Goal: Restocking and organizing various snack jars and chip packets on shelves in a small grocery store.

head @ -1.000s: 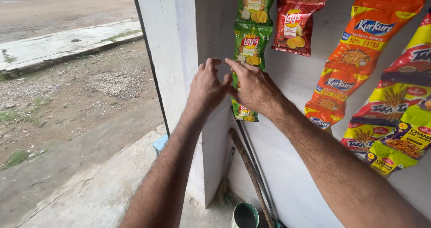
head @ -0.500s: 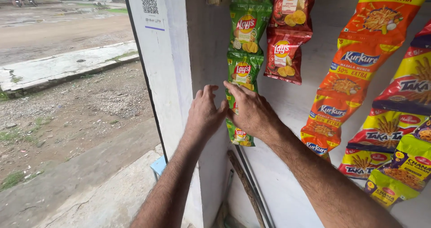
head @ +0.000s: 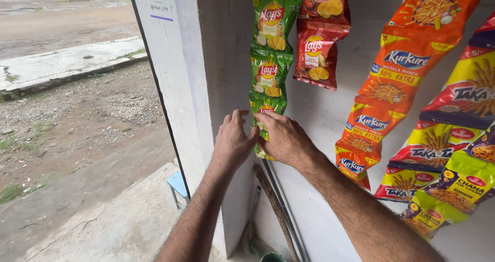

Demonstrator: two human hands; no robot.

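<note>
**Both hands on the bottom green chip packet**

I've got my left hand (head: 233,141) and right hand (head: 285,137) pinched onto the lowest green chip packet (head: 264,118) of the hanging strip. More green packets (head: 271,32) hang right above my grip, red packets (head: 315,55) up and right.

a: what can't you make out?

b: the lowest packet of the green chip strip (head: 268,71) sits mostly behind the right hand (head: 284,139) and the left hand (head: 233,141), so whether either pinches it is hidden.

a: and the edges?

b: that strip's top runs off the upper edge, as does the red chip strip (head: 318,35). the orange snack strip (head: 392,81) is cut at the top, the yellow and purple packets (head: 464,138) at the right. the wooden stick (head: 276,210) and a dark round rim (head: 272,257) leave the bottom edge. both forearms too.
</note>
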